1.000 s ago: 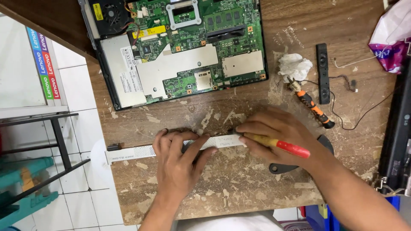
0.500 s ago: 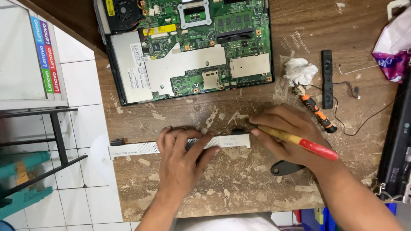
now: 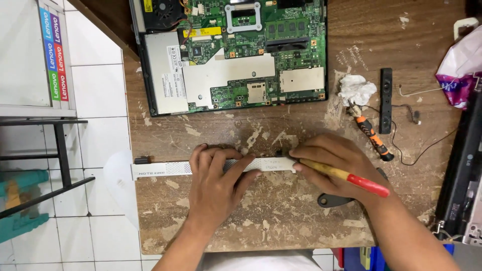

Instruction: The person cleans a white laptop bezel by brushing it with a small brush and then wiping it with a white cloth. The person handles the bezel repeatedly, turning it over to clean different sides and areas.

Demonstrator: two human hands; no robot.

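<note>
On the worn wooden bench (image 3: pixel 301 221), mid-front, lies a long thin white trim strip (image 3: pixel 165 168) with a perforated grille section, running left to right. Left hand (image 3: pixel 216 183) is pressed flat on its middle, fingers spread, pinning it down, not clenched. Right hand (image 3: pixel 334 168) is grasping a screwdriver (image 3: pixel 351 176) with a yellow shaft and red handle end, tip at the strip's right end, touching or just above it; exact contact point hidden by fingers. Step in hand, judged: working the right end of the strip with the tool, prying or unscrewing, can't tell which. Next move probably calls for a steady left-hand hold and controlled tip pressure so the thin plastic doesn't snap or slide.

Behind, an opened laptop base (image 3: pixel 231 55) shows green board, fan, silver drive. Right of it: crumpled white tissue (image 3: pixel 356 90), a black speaker bar (image 3: pixel 385 100) with thin wire, an orange-and-black screwdriver (image 3: pixel 371 138). A dark oval plastic piece (image 3: pixel 334 200) sits just beside the right wrist.
</note>
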